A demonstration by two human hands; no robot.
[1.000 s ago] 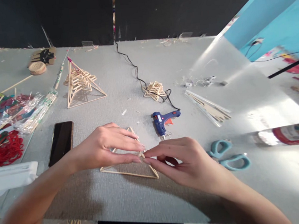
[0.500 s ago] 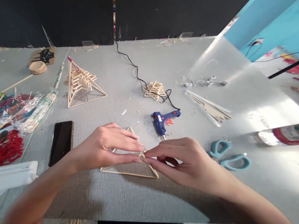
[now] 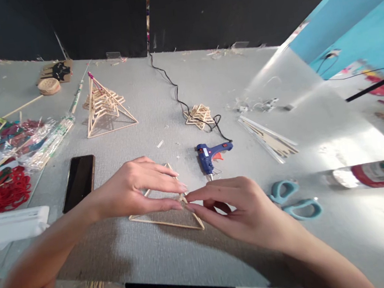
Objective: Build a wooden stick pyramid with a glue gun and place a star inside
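Note:
A pyramid-shaped frame of thin wooden sticks (image 3: 166,223) stands on the table close in front of me. My left hand (image 3: 144,186) reaches over it from the left, its thumb and fingertips closed about the top corner where the sticks meet. From the right, my right hand (image 3: 237,206) pinches at that same corner with thumb and index finger. The fingers partly hide the joint and the sticks below it. Beyond my right hand, a blue glue gun (image 3: 205,158) with an orange trigger lies with its nozzle toward me.
Light-blue scissors (image 3: 301,210) and a bottle (image 3: 382,173) lie at right, glue sticks (image 3: 269,139) behind. A stick pyramid (image 3: 112,129) and stacked stick stars (image 3: 199,117) stand farther back. At left are a phone (image 3: 78,182), red yarn (image 3: 8,190) and a white device (image 3: 14,225). A black cord (image 3: 176,92) crosses the table.
Both hands stay almost in place at the frame's top corner. A little more of the stick joint shows between the fingertips now.

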